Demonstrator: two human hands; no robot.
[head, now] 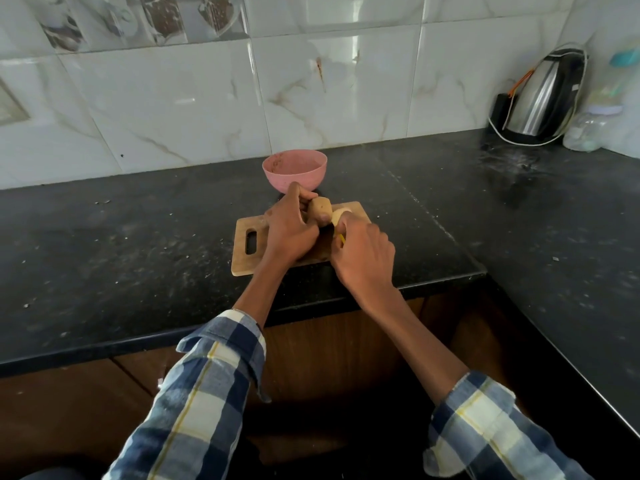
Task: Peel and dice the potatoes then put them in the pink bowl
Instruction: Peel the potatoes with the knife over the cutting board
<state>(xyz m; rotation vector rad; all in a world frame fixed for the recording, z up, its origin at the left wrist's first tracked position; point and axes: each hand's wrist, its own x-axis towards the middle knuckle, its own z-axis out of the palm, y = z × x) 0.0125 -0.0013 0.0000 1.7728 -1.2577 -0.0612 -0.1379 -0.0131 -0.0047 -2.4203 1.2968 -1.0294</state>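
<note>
- Both hands met above the wooden cutting board (249, 258), the landmark for all that follows.
- Left hand (289, 226) curled its fingers round a brown, unpeeled potato (319, 208), held over the board's far half with the thumb across its near side.
- Right hand (363, 252) hovered over the board's right end, fingers closed on a slim tool with a yellow part (342, 239) showing; the tool itself was too hidden to identify.
- Between that hand and the potato, a pale rounded piece (340, 213) peeked out at the board's far right corner; whether it was peeled potato or a second one could not be told.
- Pink bowl (294, 169) stood on the black tabletop (138, 237) just beyond the board, its near wall partly covered by the left hand's knuckles.
- Board's middle and right edge were hidden under the hands and wrists.
- Well to the right of the board, a steel kettle (543, 98) stood in the corner, with blurred bottles beside it.
</note>
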